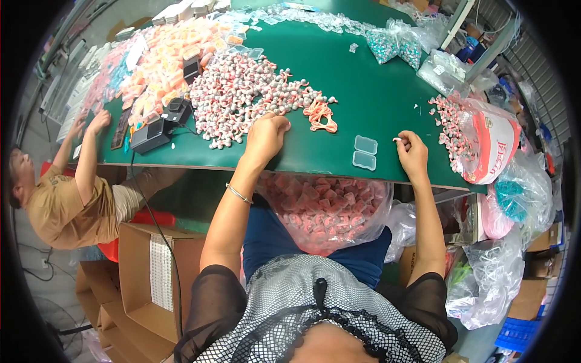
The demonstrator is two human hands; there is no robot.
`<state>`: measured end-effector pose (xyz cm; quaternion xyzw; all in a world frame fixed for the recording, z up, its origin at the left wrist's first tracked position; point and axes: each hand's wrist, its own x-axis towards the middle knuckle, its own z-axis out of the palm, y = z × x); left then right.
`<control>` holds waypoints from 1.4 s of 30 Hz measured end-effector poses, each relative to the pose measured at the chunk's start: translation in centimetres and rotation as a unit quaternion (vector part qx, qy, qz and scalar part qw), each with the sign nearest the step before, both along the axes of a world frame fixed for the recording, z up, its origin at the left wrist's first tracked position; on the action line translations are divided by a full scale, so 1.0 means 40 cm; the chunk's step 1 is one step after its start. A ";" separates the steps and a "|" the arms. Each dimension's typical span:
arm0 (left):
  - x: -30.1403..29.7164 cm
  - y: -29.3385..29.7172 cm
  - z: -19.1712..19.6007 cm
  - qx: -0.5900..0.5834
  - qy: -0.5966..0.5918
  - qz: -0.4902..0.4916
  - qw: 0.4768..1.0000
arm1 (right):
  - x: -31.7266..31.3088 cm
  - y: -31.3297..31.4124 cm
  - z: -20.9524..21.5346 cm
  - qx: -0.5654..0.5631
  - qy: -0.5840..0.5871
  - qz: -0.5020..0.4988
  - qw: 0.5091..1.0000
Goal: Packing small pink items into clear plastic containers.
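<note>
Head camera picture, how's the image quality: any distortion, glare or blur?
In the head view, a black rim swallows the corners, and the ridged wall at right bends along it; in the head view, pale glints streak the clear plastic bag; in the head view, the left hand and right hand show no obvious motion blur.

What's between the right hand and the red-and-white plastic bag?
Bare green tabletop, then loose, rounded pink-and-grey pieces, in the head view.
</note>
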<state>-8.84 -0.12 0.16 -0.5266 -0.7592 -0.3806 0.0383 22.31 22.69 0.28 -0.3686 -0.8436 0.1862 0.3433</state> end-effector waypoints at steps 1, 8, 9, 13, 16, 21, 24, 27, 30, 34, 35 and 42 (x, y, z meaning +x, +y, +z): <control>-0.001 -0.002 -0.001 -0.003 -0.006 -0.008 1.000 | -0.002 -0.012 0.003 -0.029 0.020 0.002 0.999; 0.040 0.002 0.012 -0.026 0.060 0.019 0.998 | 0.005 -0.027 -0.010 0.037 -0.005 0.026 0.999; 0.038 -0.007 0.003 -0.008 0.045 0.022 0.999 | -0.005 -0.032 -0.015 0.013 0.017 0.031 0.999; 0.069 0.003 -0.021 0.051 -0.032 -0.002 0.998 | -0.018 -0.069 -0.018 -0.032 0.060 0.039 0.997; 0.129 0.026 -0.021 0.093 -0.128 -0.026 0.987 | -0.027 -0.095 -0.015 -0.077 0.081 0.056 0.992; 0.214 0.075 -0.015 0.067 -0.062 -0.024 0.996 | -0.028 -0.104 -0.018 -0.036 0.053 0.021 0.998; 0.218 0.076 -0.018 0.072 -0.073 -0.026 0.994 | -0.028 -0.091 -0.014 0.025 0.004 0.007 1.000; 0.228 0.076 -0.012 0.096 -0.106 -0.013 0.990 | -0.039 -0.103 0.003 0.063 0.000 0.008 0.998; 0.260 0.070 0.015 0.131 -0.193 -0.028 0.972 | -0.074 -0.151 0.044 0.075 0.064 0.080 0.992; 0.322 0.086 0.034 0.191 -0.163 -0.086 0.964 | -0.133 -0.236 0.086 -0.174 0.120 0.204 0.956; 0.338 0.091 0.033 0.204 -0.156 -0.095 0.962 | -0.137 -0.237 0.084 -0.175 0.120 0.207 0.955; 0.117 0.043 0.036 0.145 0.076 0.021 0.986 | -0.083 -0.204 0.077 -0.234 0.165 0.185 0.940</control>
